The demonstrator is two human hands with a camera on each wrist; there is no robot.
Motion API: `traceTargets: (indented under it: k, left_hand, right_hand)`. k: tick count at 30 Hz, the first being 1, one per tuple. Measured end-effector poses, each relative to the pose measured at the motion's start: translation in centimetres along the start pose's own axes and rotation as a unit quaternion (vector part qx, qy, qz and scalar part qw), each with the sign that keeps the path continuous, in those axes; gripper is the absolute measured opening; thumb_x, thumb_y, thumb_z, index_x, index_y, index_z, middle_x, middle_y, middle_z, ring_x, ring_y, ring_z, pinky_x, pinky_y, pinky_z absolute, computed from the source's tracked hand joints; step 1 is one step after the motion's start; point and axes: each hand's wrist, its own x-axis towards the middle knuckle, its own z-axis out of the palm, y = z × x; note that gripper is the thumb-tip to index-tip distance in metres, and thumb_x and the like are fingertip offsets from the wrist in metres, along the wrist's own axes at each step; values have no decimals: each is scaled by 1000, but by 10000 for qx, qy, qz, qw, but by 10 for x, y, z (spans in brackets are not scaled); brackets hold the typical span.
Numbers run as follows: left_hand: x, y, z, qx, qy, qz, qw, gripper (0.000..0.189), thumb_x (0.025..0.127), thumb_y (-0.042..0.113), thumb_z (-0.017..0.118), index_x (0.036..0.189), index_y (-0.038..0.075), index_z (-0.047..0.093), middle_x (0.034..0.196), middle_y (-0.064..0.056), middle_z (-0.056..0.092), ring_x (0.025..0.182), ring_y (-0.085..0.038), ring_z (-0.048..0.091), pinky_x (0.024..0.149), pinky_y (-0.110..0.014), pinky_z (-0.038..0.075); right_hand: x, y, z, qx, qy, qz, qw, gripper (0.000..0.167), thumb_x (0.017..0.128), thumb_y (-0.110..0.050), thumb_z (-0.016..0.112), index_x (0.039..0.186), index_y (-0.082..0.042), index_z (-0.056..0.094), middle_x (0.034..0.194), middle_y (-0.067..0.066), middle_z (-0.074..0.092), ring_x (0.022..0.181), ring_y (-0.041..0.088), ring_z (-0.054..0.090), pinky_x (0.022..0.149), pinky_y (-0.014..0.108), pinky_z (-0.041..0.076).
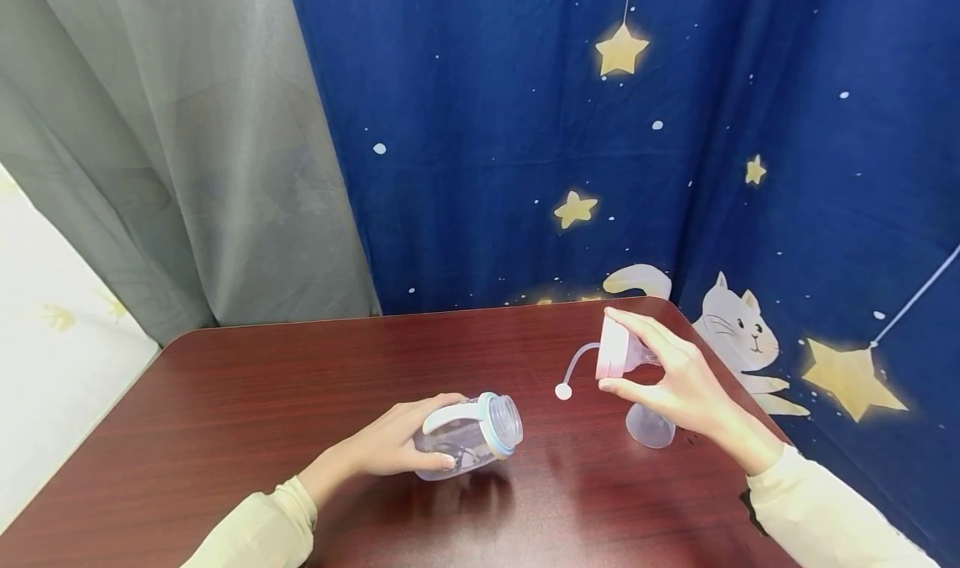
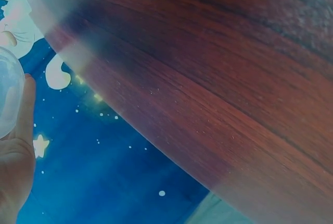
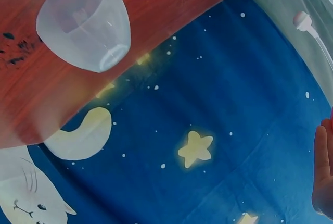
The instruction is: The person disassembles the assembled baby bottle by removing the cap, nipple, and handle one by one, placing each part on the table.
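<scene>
Sideways over the table (image 1: 300,384), gripped round its body by the left hand (image 1: 401,440), a clear handled baby bottle (image 1: 468,447) points its open mouth toward the right edge. The right hand (image 1: 684,378) pinches a pink bottle collar (image 1: 612,349); from it a straw (image 1: 577,358) with a white weight (image 1: 563,391) curves down. Beneath that hand, a clear dome cap (image 1: 650,429) sits near the right edge. Beyond the far edge hangs a starry blue curtain (image 1: 487,134).

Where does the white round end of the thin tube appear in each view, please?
Head: the tube's white end is right of centre, below the middle.
Left wrist: not in this picture.
Right wrist: the tube's white end is near the upper right corner.
Shared landmark: the printed cat, at right in head, upper left in left wrist, lower left in right wrist.
</scene>
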Motion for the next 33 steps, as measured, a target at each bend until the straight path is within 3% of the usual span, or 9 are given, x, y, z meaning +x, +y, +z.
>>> traceTargets:
  k: [19, 26, 33]
  left_hand:
    - [-1, 1, 1, 42, 10, 48, 10000, 62, 74, 35, 68, 127, 24, 38, 109, 11, 52, 86, -5, 52, 70, -26, 44]
    - [-1, 1, 1, 29, -19, -30, 10000, 63, 74, 35, 69, 127, 24, 38, 109, 11, 52, 87, -4, 52, 70, -26, 44]
    - [-1, 2, 1, 12, -9, 10, 10000, 63, 74, 34, 69, 127, 25, 38, 109, 11, 51, 86, -5, 52, 70, -26, 44]
  right_hand:
    - [-17, 5, 11, -82, -137, -63, 9999, 80, 58, -27, 81, 128, -12, 45, 120, -3, 49, 94, 8, 48, 76, 13, 38]
    - [-22, 5, 13, -84, -340, 241, 9991, 79, 60, -31, 80, 129, -15, 45, 119, -3, 50, 91, 7, 48, 75, 13, 37]
    - [-28, 7, 17, -191, -344, 254, 9989, 78, 60, -32, 80, 128, -15, 46, 117, -4, 51, 89, 6, 48, 73, 13, 38]
